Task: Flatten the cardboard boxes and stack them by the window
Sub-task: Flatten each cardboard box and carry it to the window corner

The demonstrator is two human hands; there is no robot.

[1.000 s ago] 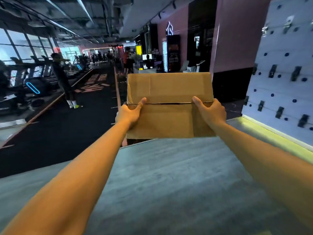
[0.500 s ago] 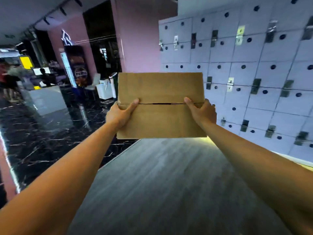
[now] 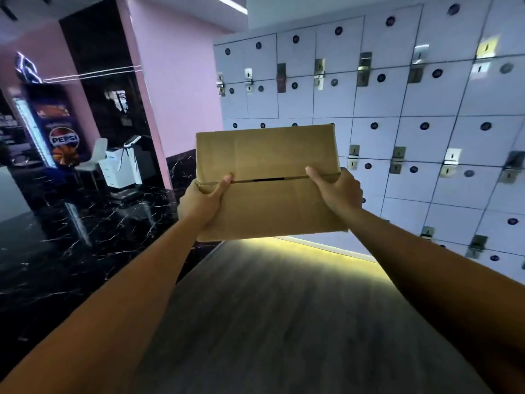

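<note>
The cardboard box [image 3: 267, 180] is held up at arm's length at twelve o'clock, the left hand [image 3: 199, 204] and right hand [image 3: 339, 191] each with a grip on a side edge, thumbs by the flap seam; it looks unflattened, though its depth is hidden; thumb-only pressure could let it tip forward and drop; no window shows, only lockers [image 3: 426, 109] at one o'clock.

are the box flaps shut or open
Shut. The box shows two flaps meeting at a narrow seam, held by the left hand and right hand.
</note>
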